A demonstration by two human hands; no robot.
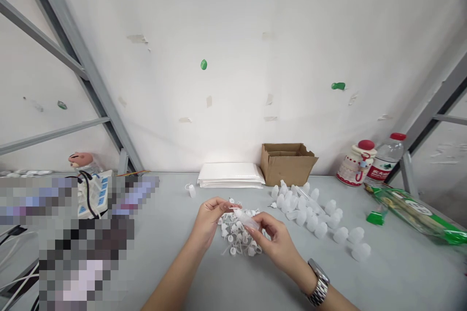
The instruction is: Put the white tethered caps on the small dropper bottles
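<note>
Above the middle of the grey table point(401, 272), my right hand point(273, 240) grips a translucent plastic dropper bottle point(247, 219) lying on its side. My left hand point(209, 218) pinches a small white dropper cap point(232, 209) at the bottle's narrow end. Its exact fit on the bottle is hidden by my fingers. Beneath my hands lies a loose pile of white caps with thin clear tubes point(237, 235). To the right stand and lie several translucent bottles point(306, 211). A metal wristwatch point(319, 282) sits on my right wrist.
One small bottle point(191, 191) stands left of my hands. Along the wall are white flat packets point(230, 176), an open cardboard box point(286, 164), a red-lidded jar point(359, 163) and a water bottle point(385, 160). A green packet point(418, 216) lies at right; a power strip point(93, 194) lies at left.
</note>
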